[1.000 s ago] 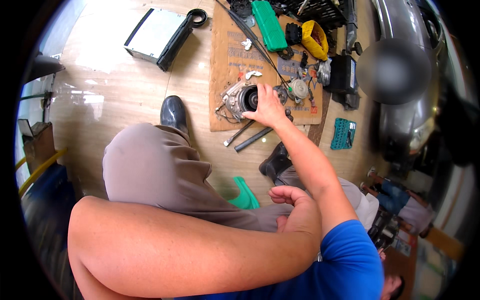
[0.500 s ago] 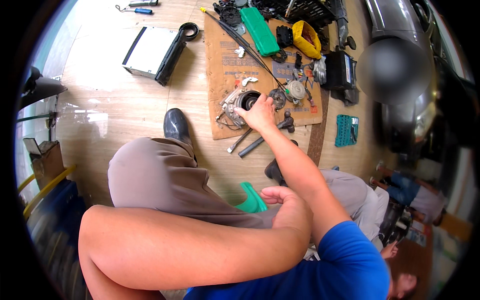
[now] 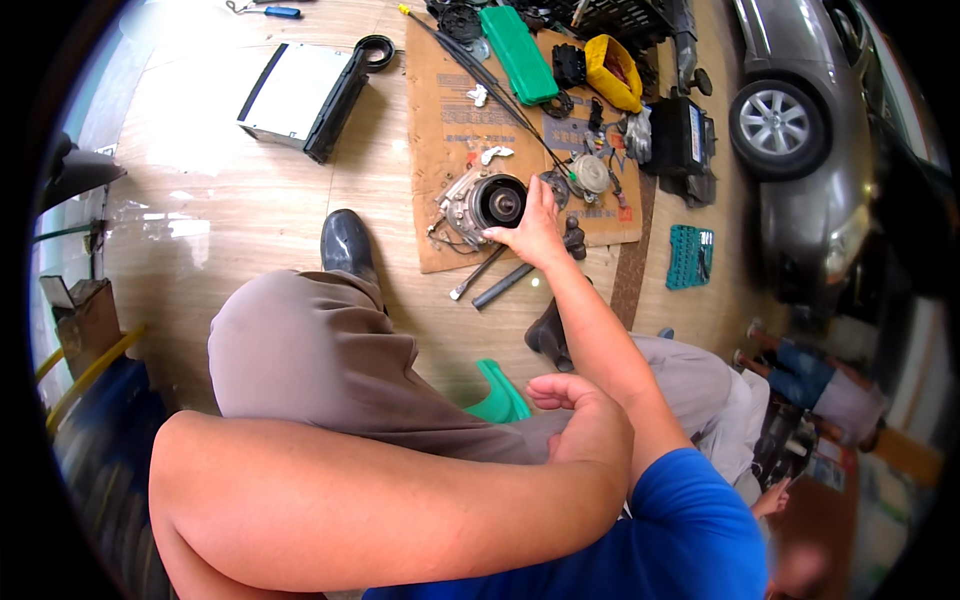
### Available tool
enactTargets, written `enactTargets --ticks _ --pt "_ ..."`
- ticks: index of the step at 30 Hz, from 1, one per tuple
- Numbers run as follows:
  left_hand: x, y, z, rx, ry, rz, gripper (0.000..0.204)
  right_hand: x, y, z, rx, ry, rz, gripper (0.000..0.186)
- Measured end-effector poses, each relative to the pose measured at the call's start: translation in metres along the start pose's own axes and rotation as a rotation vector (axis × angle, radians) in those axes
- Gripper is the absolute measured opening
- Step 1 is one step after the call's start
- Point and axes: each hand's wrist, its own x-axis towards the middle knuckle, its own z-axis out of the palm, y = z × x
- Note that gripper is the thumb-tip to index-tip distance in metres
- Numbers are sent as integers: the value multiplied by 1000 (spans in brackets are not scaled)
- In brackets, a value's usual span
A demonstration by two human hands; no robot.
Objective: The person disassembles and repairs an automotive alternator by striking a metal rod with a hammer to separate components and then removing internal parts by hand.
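Observation:
A metal car air-conditioning compressor (image 3: 462, 208) with a round black pulley (image 3: 502, 203) lies on a flattened cardboard sheet (image 3: 432, 125). At the pulley's near right side is my right hand (image 3: 536, 236), thumb and fingers spread apart and straight; whether they touch the rim I cannot tell. My left forearm crosses in front of me, and my left hand (image 3: 585, 415) rests by my right elbow, fingers loosely stretched and holding nothing. Just below the compressor lie a hammer (image 3: 520, 275) and a short bar tool (image 3: 477, 272). A silver round part (image 3: 590, 176) sits right of the pulley.
Beyond are a green case (image 3: 518, 55), a yellow pouch (image 3: 612, 72) and a black battery (image 3: 675, 140). A white-topped box unit (image 3: 295, 90) stands left, a teal socket set (image 3: 690, 257) right. A grey car (image 3: 830, 190) and another person (image 3: 775, 498) are at the right. A green stool (image 3: 497, 392) is below me.
My right hand has drawn back toward me and rightward off the pulley's face, its fingers straightening, so the pulley shows fully. My left hand stays by the right elbow.

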Motion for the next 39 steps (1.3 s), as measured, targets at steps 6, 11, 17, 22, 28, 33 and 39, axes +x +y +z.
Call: enactTargets --ticks 6,11,17,22,28,33,39 --pt "-5 0 -4 29 25 -75 36 -8 17 -4 100 27 -16 123" --pt "-2 1 -4 1 25 -124 34 -28 33 -21 84 39 28 102" --pt "5 3 -4 10 20 -107 33 -68 52 -77 210 -40 -163 33" --pt "7 4 -4 29 13 -84 32 -107 35 -158 235 -173 -391 18" --pt "13 4 -1 21 52 -137 29 -129 5 -199 136 -241 -258 21" --pt "24 -3 6 29 68 -177 22 -138 -8 -190 2 -341 -514 38" --pt "33 -14 18 -29 19 -194 16 -175 -18 -186 -6 -527 -665 23"
